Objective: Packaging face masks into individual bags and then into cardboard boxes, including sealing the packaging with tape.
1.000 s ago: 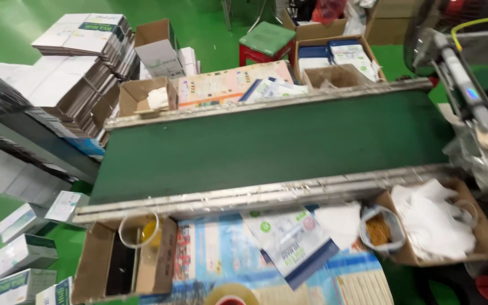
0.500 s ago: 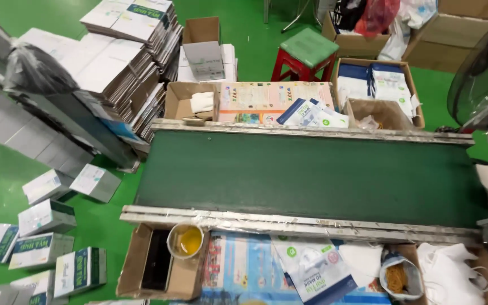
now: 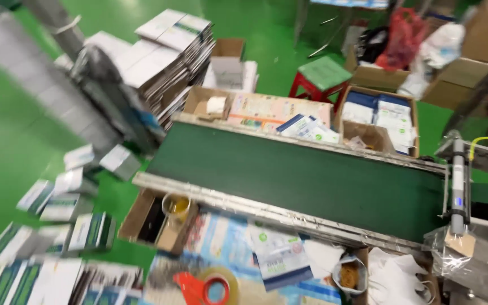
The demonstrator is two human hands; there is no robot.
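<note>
Neither of my hands is in view. A dark green conveyor belt (image 3: 312, 178) with metal side rails runs across the middle, bare on top. On the near side lie printed packets (image 3: 280, 257), a red tape dispenser with a roll of tape (image 3: 213, 288), a small cup of yellow stuff (image 3: 177, 204) and an open cardboard box (image 3: 145, 217). Beyond the belt sit open boxes of blue and white packets (image 3: 382, 116).
Stacks of flat white cartons (image 3: 162, 53) stand at the back left, and small cartons (image 3: 69, 195) lie scattered on the green floor. A red stool with a green seat (image 3: 323, 76) is behind the belt. A machine with a grey cylinder (image 3: 458, 181) stands at the right.
The view has swung left and tilted, so the belt now slants down to the right. More of the floor with scattered cartons shows. The tape dispenser has come into view.
</note>
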